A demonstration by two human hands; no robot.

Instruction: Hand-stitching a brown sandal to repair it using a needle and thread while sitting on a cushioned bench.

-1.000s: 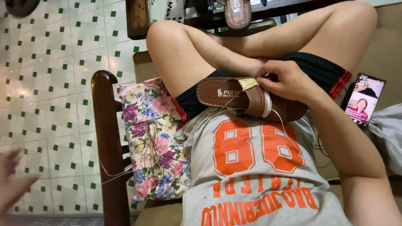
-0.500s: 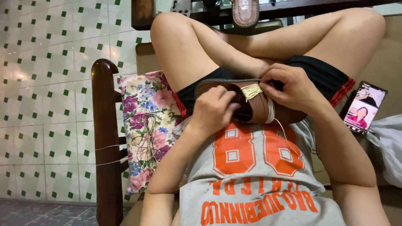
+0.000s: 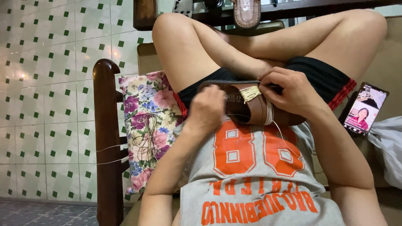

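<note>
A brown leather sandal [image 3: 251, 109] lies across my lap, its strap wrapped with pale yellow thread [image 3: 250, 93]. My left hand [image 3: 206, 109] rests closed on the sandal's near end by the insole. My right hand [image 3: 289, 93] grips the strap's far side, fingers curled over it. A thin thread [image 3: 284, 140] trails from the strap down over my grey shirt. I sit cross-legged on a wooden seat.
A floral cushion [image 3: 146, 125] with loose thread on it leans at my left against a dark wooden armrest post [image 3: 106, 138]. A phone with a lit screen [image 3: 363, 109] lies at my right beside a grey plastic bag [image 3: 387, 144]. Another sandal [image 3: 247, 12] sits on the rail ahead.
My left hand came in from the far left and now sits on the sandal's near end. My right hand has stayed on the strap.
</note>
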